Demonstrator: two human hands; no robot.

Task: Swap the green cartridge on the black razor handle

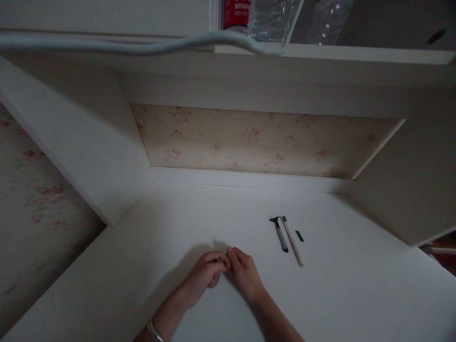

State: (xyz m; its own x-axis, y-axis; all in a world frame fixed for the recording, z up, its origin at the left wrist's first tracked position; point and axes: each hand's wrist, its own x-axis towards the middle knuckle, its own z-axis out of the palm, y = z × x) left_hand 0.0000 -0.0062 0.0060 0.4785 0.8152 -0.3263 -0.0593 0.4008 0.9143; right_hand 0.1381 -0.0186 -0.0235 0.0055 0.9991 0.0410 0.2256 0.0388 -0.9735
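Over the white desk (171,213), my left hand (208,273) and my right hand (244,273) meet at the fingertips. Both are closed in a pinch, and whatever may be between the fingers is hidden or too small to make out. To the right of my right hand lies a razor (280,237) with a black head and grey handle. Beside it rests a toothbrush (292,242) with a pale handle and dark bristles. A small dark strip (299,236), perhaps a cap or cover, lies just right of the toothbrush.
A shelf (331,53) crosses above the desk and carries clear plastic bottles (272,21) and a red-labelled bottle (237,13). In front of it runs a thick pale tube (156,47). White side panels (89,142) stand left and right, with floral wallpaper (249,142) behind.
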